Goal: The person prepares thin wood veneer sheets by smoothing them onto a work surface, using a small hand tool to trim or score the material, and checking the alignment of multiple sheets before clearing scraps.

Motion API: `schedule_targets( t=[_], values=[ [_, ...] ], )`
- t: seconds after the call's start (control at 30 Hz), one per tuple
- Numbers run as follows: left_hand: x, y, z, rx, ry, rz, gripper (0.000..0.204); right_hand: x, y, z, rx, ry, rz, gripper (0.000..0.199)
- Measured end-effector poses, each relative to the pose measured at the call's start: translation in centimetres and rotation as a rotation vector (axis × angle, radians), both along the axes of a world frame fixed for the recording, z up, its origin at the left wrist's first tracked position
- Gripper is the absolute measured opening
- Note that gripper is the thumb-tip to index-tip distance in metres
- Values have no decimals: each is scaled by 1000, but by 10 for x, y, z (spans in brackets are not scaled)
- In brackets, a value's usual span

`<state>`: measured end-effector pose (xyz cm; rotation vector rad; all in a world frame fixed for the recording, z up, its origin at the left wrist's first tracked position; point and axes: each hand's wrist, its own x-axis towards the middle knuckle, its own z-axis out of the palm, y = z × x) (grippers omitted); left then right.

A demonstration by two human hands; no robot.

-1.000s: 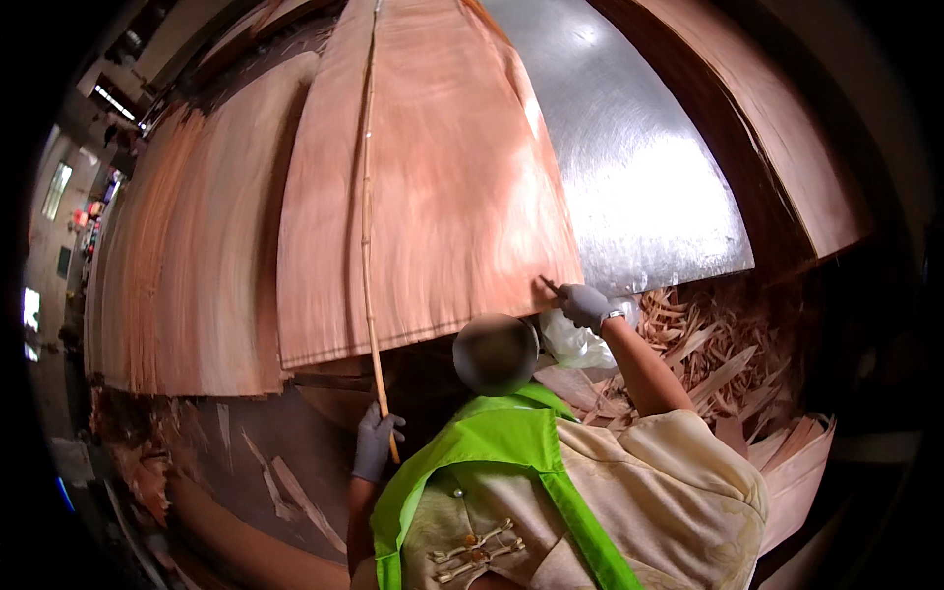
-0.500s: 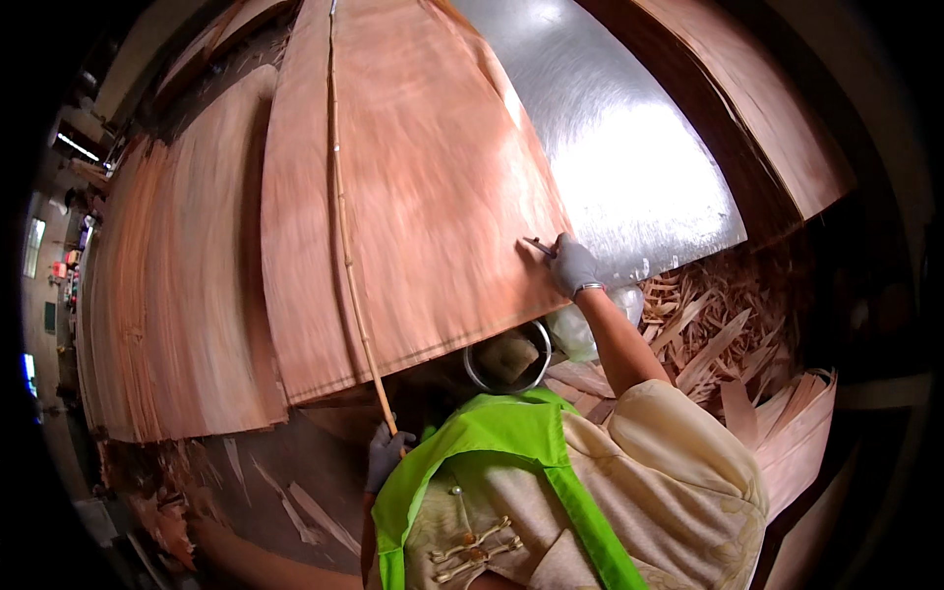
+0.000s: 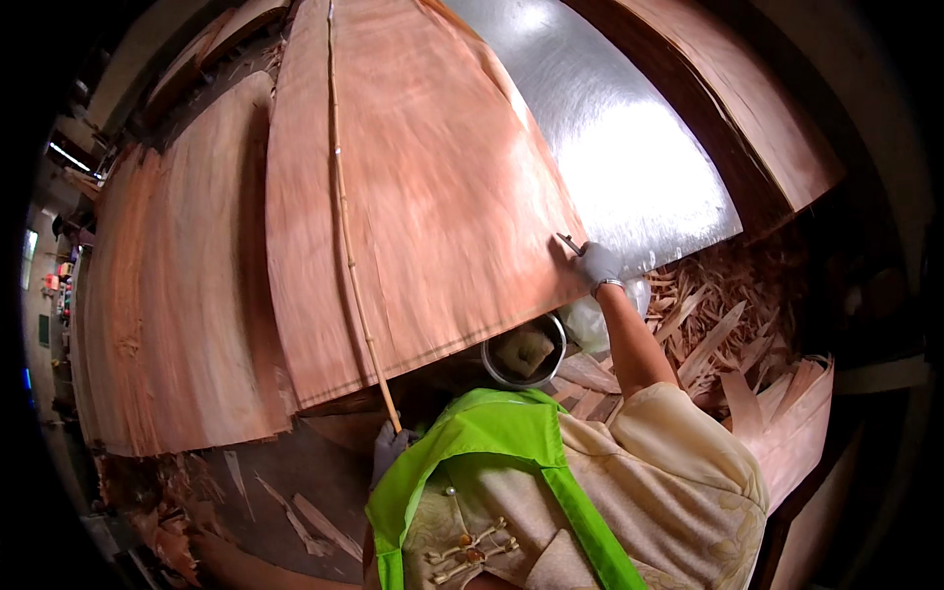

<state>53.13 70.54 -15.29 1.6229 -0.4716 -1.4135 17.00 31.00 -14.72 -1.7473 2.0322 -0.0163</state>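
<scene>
A wide reddish wood veneer sheet (image 3: 442,216) lies in front of me, on top of a stack. Along it runs a long thin bamboo pole (image 3: 346,216), its near end sticking out past the sheet's front edge. My gloved left hand (image 3: 391,447) is closed round that near end; the green apron partly hides the fingers. My gloved right hand (image 3: 598,264) is at the sheet's near right corner. It grips a small thin dark tool (image 3: 568,242), whose kind I cannot make out, with the tip over the veneer.
To the right lies a shiny metal sheet (image 3: 629,147), with another veneer stack (image 3: 737,98) beyond it. More veneer (image 3: 197,295) is stacked at left. Below the front edge stand a metal bowl (image 3: 487,364) holding a pale lump and a clear plastic bag (image 3: 587,329). Wood scraps (image 3: 708,334) heap at right.
My right hand with the dark tool has shifted slightly right at the sheet's corner. The left hand stays on the pole's end. The whole view has turned a little.
</scene>
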Motion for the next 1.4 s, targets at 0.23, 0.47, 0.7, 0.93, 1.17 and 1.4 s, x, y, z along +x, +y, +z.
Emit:
schedule_targets(
  t=[0.23, 0.47, 0.7, 0.93, 1.17, 1.4],
  values=[
    [5, -1, -1, 55, 14, -26, 45, 15, 18, -17, -183, 39, -54, 31],
    [-1, 0, 3, 41, -75, 17, 40, 14, 22, -5, -222, -99, 35, 25],
    [-16, 7, 8, -119, -818, 199, 21, 43, 22, 73, -229, -581, 260, 20],
    [-5, -84, 33, 138, -87, 292, 25, 198, 17, 155, -305, -914, 726, 6],
    [-19, -129, -113, -459, -1018, -593, 21, 389, 59, 91, -254, -559, 1306, 24],
    [-77, -127, -45, -47, 63, -180, 17, 435, 92, 19, 105, -298, 1350, 29]
  ],
)
